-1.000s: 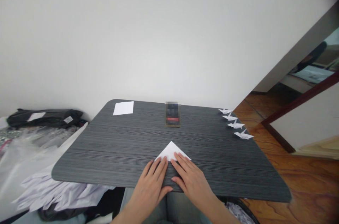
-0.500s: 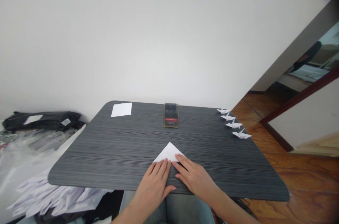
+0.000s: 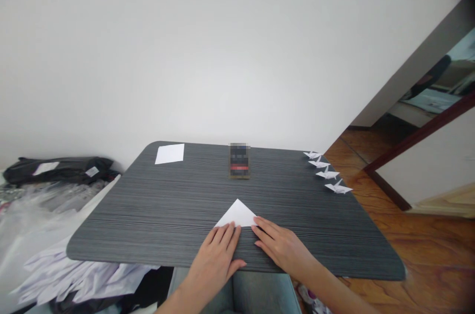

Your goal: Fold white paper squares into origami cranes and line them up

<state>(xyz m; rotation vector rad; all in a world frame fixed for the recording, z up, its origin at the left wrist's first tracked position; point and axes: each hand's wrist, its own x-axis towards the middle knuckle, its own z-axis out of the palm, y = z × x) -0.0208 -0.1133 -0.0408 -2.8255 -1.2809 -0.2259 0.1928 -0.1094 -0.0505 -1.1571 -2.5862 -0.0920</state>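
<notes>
A white paper folded into a triangle [image 3: 237, 213] lies near the front of the dark striped table [image 3: 166, 205], its point facing away from me. My left hand [image 3: 219, 257] lies flat with fingers stretched out, fingertips pressing the triangle's near left edge. My right hand [image 3: 282, 246] also lies flat with open fingers, its fingertips at the triangle's right corner. Neither hand grips anything.
A white sheet [image 3: 169, 154] lies at the table's back left. A small dark upright object [image 3: 239, 160] stands at the back middle. Several folded paper cranes [image 3: 327, 173] line the right edge. Loose white papers [image 3: 74, 274] and a black bag [image 3: 59, 169] lie at the left; wooden floor at the right.
My right hand has slid to the right along the paper's near edge, from beside the left hand out to the right corner. The left hand has stayed in place.
</notes>
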